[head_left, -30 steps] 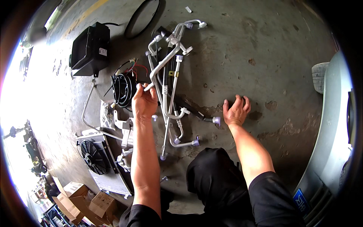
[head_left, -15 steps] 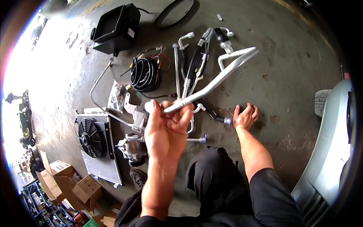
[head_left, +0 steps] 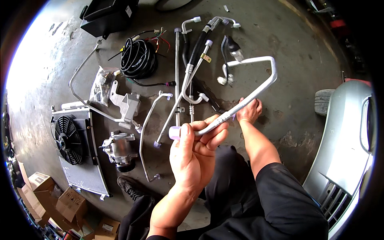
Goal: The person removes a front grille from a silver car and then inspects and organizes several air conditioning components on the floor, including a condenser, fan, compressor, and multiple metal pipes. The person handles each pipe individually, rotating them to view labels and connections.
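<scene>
bent pipe: aluminium tube (head_left: 244, 105) now lifted clear of the concrete floor (head_left: 304, 52), raised closer to the camera than half a second ago; a second ago it lay among the other lines on the floor.
pipe end: lilac cap (head_left: 174, 132) sits just left of the thumb; the far U-bend hangs over the hose cluster.
left hand: left hand (head_left: 196, 154) clenched round the pipe's near end, thumb on top, fingers wrapped under. It has come up from the floor with the pipe.
right hand: right hand (head_left: 249, 112) flat on the floor just behind the pipe, propping; holds nothing, has barely shifted.
meaning: judging by the lift, the pipe is singled out from the set and held up for a look.
beyond pipe: black rubber hose (head_left: 197, 47) and more metal lines laid side by side.
left of pipe: thin bent line (head_left: 145, 136), compressor (head_left: 118, 149), metal bracket (head_left: 126, 105), coil of wiring (head_left: 138, 58), condenser with fan (head_left: 74, 150).
far from pipe: black box (head_left: 106, 14) at top, cardboard boxes (head_left: 68, 202) lower left, silver car bumper (head_left: 344, 148) to the right.
</scene>
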